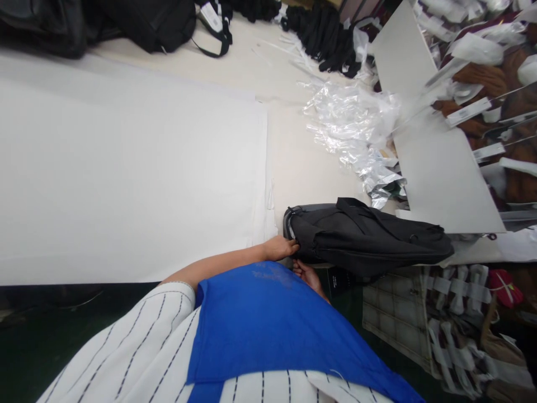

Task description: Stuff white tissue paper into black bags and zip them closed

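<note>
A black bag (369,235) lies on its side at the table's front edge, right of the white sheets, its strap loop on top. My left hand (280,247) is at the bag's left end, its fingers closed on the black fabric near a corner. Just below it, my right hand (308,275) is raised against the bag's lower edge with bent fingers; what lies between its fingertips is too small to make out. The blue apron hides part of my right forearm.
A stack of white sheets (134,168) covers the table's left side. Clear plastic wrappers (352,123) lie behind the bag. Black bags (146,22) and black straps (319,33) are at the back. White panels (444,168) and shelves of wrapped goods stand right.
</note>
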### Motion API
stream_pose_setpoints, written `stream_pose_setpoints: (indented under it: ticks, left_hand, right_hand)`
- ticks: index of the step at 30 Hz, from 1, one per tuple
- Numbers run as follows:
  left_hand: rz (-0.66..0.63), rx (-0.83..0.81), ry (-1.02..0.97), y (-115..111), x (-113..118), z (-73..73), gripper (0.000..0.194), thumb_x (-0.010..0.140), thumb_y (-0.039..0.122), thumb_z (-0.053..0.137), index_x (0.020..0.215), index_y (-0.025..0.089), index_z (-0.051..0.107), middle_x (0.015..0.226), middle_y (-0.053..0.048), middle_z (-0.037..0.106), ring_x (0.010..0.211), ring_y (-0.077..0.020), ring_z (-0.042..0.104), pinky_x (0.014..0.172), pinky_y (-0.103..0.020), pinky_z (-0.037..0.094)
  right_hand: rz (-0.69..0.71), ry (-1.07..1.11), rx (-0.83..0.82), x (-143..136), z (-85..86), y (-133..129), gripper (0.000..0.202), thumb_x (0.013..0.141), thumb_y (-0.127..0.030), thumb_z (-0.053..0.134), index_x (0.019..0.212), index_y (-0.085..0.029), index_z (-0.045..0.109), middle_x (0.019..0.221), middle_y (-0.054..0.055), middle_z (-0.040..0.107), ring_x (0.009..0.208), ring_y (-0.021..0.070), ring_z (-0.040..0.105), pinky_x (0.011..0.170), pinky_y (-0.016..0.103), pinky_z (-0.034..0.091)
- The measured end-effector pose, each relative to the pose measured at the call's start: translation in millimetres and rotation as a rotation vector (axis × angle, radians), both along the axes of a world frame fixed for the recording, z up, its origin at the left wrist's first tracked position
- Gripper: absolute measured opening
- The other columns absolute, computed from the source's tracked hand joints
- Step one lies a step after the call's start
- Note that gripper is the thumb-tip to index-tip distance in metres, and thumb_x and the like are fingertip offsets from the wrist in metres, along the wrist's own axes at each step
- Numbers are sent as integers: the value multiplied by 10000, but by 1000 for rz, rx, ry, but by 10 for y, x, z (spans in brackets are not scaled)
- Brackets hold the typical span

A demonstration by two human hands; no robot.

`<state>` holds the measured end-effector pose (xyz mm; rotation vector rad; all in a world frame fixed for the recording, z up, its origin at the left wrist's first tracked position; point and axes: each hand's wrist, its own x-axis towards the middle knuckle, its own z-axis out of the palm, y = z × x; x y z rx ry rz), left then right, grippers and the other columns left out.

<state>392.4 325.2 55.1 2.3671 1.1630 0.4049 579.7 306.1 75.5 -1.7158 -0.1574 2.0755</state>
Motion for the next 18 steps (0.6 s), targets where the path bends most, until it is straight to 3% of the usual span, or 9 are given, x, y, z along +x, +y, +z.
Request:
stream_pose_setpoints:
  ticks: [6, 11, 14, 18]
  left_hand:
    - [15, 192, -15, -24, 40, -53, 302, 982, 128, 296, 916, 107, 590, 903, -120, 638, 670, -150, 594, 627, -297, 499]
    - [146, 272, -52, 0, 15, -40, 289, 989, 157, 327, 875, 130, 591, 864, -104, 623, 810, -193, 588, 625, -295, 481]
    - [309, 274, -73, 42, -23, -57, 255, 981, 157, 357, 886, 133, 592, 937, -121, 619, 903, -210, 576, 668, -302, 497]
    - [620, 239, -97, 136, -99, -109, 278, 994, 176, 315, 982, 103, 583, 1201, -181, 557, 1089, -234, 541, 802, -335, 521]
  right_hand:
    - [-12, -6, -5, 69, -26, -13, 219, 648, -114, 810, 743, -112, 613, 569, -68, 482, 440, 19, 369, 412, 99, 297]
    - [-22, -24, 1, 70, 14, -23, 170, 694, -133, 786, 753, -92, 632, 555, -62, 493, 437, 31, 373, 404, 110, 305]
    - [-22, -42, -16, 62, 23, -31, 153, 700, -118, 770, 749, -93, 627, 551, -60, 501, 436, 39, 372, 402, 114, 306]
    - [-27, -64, -32, 50, 44, -62, 141, 738, -161, 737, 755, -76, 626, 557, -45, 513, 436, 45, 376, 407, 121, 309]
